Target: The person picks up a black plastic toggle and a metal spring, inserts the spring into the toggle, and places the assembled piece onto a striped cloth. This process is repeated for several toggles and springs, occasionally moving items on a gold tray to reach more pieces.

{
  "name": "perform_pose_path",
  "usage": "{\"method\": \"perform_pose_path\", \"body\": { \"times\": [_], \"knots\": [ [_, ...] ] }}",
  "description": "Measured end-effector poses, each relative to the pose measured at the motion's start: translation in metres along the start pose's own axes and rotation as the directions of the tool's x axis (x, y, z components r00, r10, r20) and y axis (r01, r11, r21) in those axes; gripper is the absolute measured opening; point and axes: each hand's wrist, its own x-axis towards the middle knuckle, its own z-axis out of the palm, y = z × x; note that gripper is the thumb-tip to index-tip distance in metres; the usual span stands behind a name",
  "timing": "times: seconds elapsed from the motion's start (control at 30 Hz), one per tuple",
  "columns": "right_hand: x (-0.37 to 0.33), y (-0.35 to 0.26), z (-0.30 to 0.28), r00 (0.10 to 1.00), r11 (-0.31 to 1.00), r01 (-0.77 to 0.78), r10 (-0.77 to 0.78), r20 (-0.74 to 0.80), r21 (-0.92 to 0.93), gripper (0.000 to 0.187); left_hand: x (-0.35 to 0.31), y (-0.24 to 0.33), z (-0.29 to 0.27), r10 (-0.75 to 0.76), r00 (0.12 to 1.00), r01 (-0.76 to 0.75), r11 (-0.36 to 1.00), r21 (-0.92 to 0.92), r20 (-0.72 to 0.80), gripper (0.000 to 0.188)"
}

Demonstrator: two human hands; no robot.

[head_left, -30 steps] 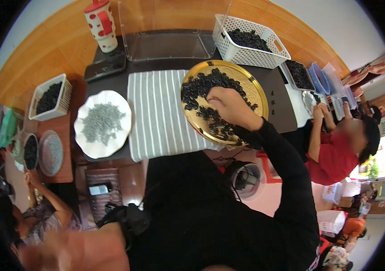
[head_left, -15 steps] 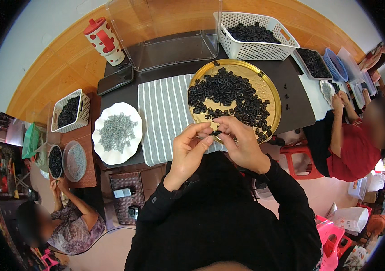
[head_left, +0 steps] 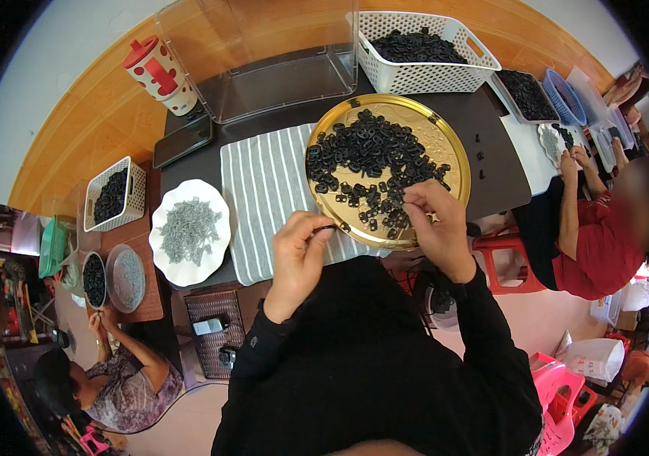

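My left hand (head_left: 298,249) is closed in a pinch on a small black plastic piece (head_left: 330,227), held just off the near left rim of the round gold tray (head_left: 457,156). A heap of small black plastic pieces with holes (head_left: 374,148) covers much of the tray. Over the tray's near right part, my right hand (head_left: 440,228) has thumb and forefinger slightly apart beside loose pieces. Nothing shows clearly between its fingertips. Left of the tray lies a grey and white striped cloth (head_left: 260,197). Beyond it, a white scalloped plate (head_left: 168,264) bears a pile of small silvery-clear pieces (head_left: 190,228).
At the back stand a white perforated basket (head_left: 427,76) of black pieces, a clear plastic box (head_left: 279,83), a dotted tumbler (head_left: 161,76) and a dark phone (head_left: 184,142). One person (head_left: 130,387) works at lower left, another (head_left: 590,254) at right near a red stool (head_left: 503,266).
My hands have come apart. The left has moved slightly left, keeping a black piece; the right has gone right and outward over the tray's pieces. The view has shifted a little.
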Motion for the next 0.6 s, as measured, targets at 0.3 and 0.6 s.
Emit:
{"method": "perform_pose_path", "body": {
  "times": [0.3, 0.6],
  "knots": [
    [-0.014, 0.004, 0.002, 0.96, 0.955, 0.143, -0.07, 0.271, -0.259, 0.018, 0.0, -0.015, 0.003, 0.122, 0.991, -0.08, 0.855, 0.513, -0.05, 0.018],
    [-0.012, -0.002, 0.017, 0.943, 0.825, 0.294, -0.169, 0.287, -0.483, 0.022, -0.009, -0.01, 0.0, 0.185, 0.974, -0.094, 0.854, 0.512, -0.13, 0.025]
  ]
}}
